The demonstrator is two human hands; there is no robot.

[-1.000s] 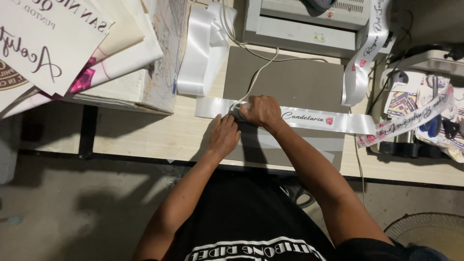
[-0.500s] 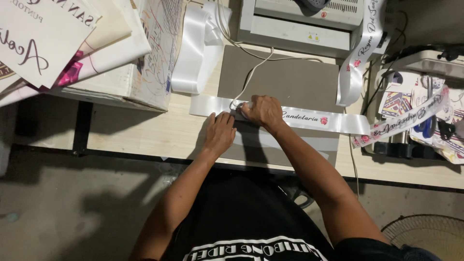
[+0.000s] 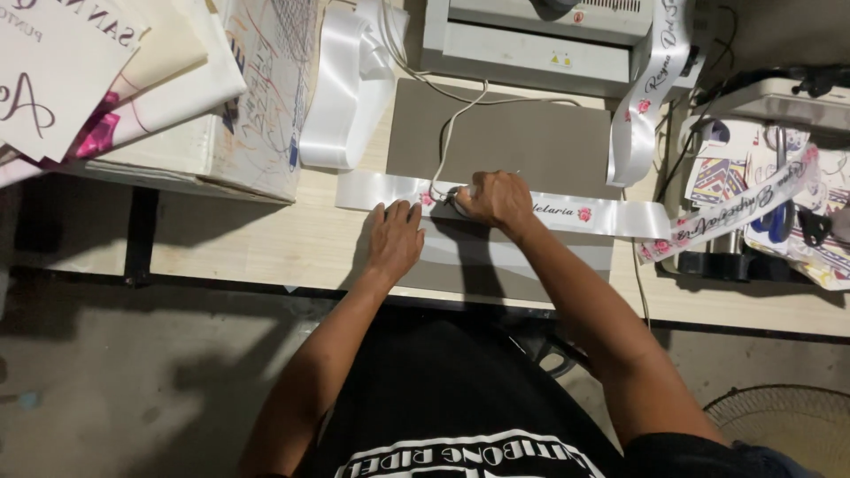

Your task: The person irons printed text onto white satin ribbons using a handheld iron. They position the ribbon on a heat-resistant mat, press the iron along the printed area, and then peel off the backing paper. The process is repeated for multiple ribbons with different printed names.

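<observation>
**Ribbon pinned flat, corded tool pressed on it — slips and snags to watch**

Left hand spread flat, fingertips down on the white satin ribbon close to its left end. Right hand closed around a small corded tool, held against the ribbon just beside the left fingertips; tool mostly hidden under the knuckles, so its kind cannot be told. Ribbon laid lengthwise across the grey mat, well back from the near edge of the wooden table, printed script and small roses showing right of the right hand.

Likely trouble, as a judgement only:
- Satin sliding under the left fingertips if pressure eases, leaving the work skewed or puckered.
- White cable looping from the tool towards the machine at the far edge; could tug the tool off line or drag across the print.
- Left fingertips nearly touching the tool; risk of a nick or burn if hot or sharp.
- Loose ribbon loop and second printed ribbon hanging near; could catch the cable.
</observation>
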